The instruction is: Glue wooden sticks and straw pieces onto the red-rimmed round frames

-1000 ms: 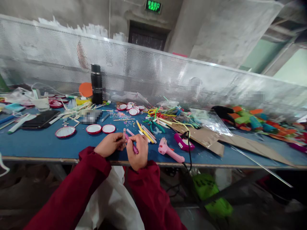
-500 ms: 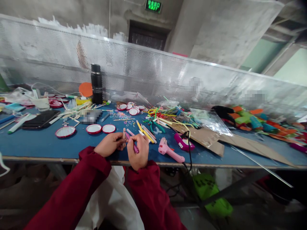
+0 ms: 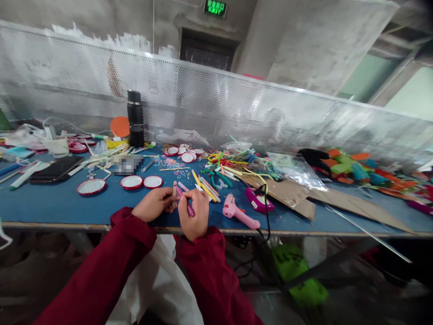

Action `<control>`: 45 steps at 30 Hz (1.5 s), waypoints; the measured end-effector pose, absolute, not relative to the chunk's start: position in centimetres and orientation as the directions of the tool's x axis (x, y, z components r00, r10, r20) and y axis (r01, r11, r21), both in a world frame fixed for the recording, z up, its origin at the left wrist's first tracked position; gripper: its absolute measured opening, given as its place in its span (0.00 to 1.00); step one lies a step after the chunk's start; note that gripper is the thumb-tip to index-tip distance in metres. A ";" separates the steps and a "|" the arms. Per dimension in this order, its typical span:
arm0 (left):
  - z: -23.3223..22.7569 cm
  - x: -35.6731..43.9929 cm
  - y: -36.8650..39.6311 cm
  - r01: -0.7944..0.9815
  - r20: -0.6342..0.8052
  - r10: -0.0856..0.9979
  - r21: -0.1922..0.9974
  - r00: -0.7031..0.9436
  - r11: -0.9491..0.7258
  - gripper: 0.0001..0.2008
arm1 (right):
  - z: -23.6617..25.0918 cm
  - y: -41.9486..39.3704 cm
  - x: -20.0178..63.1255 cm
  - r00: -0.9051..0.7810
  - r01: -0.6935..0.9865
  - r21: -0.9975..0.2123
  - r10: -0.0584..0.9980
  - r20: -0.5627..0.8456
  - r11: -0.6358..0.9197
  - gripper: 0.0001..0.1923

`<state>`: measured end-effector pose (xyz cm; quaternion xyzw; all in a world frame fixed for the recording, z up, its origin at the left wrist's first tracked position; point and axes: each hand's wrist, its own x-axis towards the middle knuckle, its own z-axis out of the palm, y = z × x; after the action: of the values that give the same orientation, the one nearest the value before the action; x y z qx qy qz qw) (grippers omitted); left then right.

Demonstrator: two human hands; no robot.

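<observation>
Near the table's front edge, my left hand (image 3: 153,204) pinches a short wooden craft stick (image 3: 175,187) upright between thumb and fingers. Close beside it, my right hand (image 3: 197,215) is closed around a purple marker pen (image 3: 191,210), which slants up and left toward the stick. Whether the pen's tip touches the stick is too small to tell. Just beyond my right hand lie several markers, a yellow marker (image 3: 196,178) among them. White jar lids with red rims, the nearest being a lid (image 3: 153,181), rest beyond my left hand.
A pink glue gun (image 3: 239,215) with a black cord lies right of my hands, beside a purple device (image 3: 258,201). Farther off are pipe cleaners (image 3: 243,161), cardboard (image 3: 287,195), a black flask (image 3: 135,119) and a phone (image 3: 57,169). A perforated metal screen (image 3: 203,99) borders the back.
Both hands keep nearly the same pose and hold on the stick and the marker pen. The whole view has shifted very slightly.
</observation>
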<state>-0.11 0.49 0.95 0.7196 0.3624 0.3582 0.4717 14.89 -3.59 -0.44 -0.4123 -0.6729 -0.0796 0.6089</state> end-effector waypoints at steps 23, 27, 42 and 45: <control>0.8 -0.2 0.7 0.178 0.179 0.848 0.937 0.498 -0.302 0.17 | -0.3 -3.7 14.9 0.081 0.657 -0.396 0.462 0.883 0.641 0.04; 0.7 -0.3 0.7 0.204 0.188 0.846 0.924 0.498 -0.325 0.16 | -0.1 -3.9 14.8 0.055 0.650 -0.393 0.476 0.878 0.651 0.04; 0.8 -0.3 0.7 0.205 0.186 0.848 0.924 0.497 -0.323 0.16 | 0.1 -4.1 14.8 0.047 0.655 -0.387 0.475 0.878 0.650 0.04; 0.7 -0.3 0.8 0.203 0.184 0.852 0.926 0.490 -0.317 0.15 | 0.1 -4.1 14.8 0.039 0.655 -0.385 0.480 0.877 0.650 0.04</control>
<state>-0.25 0.76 0.71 0.7307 0.3611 0.3528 0.4596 14.84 -4.10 0.10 -0.4116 -0.6892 -0.0741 0.5916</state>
